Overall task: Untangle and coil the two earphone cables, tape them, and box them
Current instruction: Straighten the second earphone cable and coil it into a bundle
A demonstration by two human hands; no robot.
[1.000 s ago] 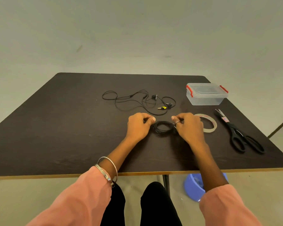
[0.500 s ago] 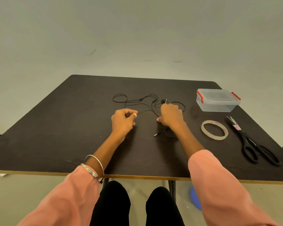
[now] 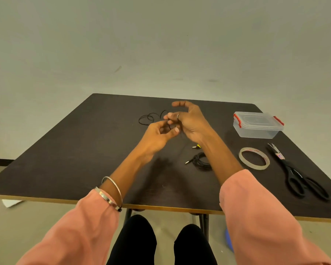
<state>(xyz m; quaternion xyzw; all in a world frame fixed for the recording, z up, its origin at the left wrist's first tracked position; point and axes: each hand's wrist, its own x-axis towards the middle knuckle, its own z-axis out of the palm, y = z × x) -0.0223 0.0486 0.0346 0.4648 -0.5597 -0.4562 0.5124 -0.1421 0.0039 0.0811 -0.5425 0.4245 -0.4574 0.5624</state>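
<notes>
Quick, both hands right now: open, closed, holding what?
Left hand: pinched shut on the loose earphone cable.
Right hand: fingers closed on the same cable, index finger and thumb spread open.

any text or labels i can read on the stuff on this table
None can be read.
Tape roll: faint red print along the inner ring, too blurred.
Scissors: small red and blue sticker near the blades, too small.
Box: no label visible.
</notes>
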